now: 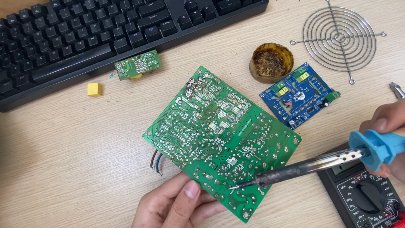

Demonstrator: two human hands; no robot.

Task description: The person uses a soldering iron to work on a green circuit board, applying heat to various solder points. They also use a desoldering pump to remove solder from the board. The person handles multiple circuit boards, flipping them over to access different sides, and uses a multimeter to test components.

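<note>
Board lying solder-side up, exposing joints; left hand pinching near edge, steadying it. Right hand clamping iron handle, tip touching 1 joint.

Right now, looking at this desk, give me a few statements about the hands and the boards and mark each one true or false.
1. The right hand holds a soldering iron with a blue handle. True.
2. The iron's tip rests on the small blue board. False: it touches the solder side of the large green board.
3. The left hand steadies the large green board at its lower edge. True.
4. The wire fan guard lies on the keyboard. False: it lies on the table, at the far right.
5. A yellow cube sits near the keyboard. True.
</note>
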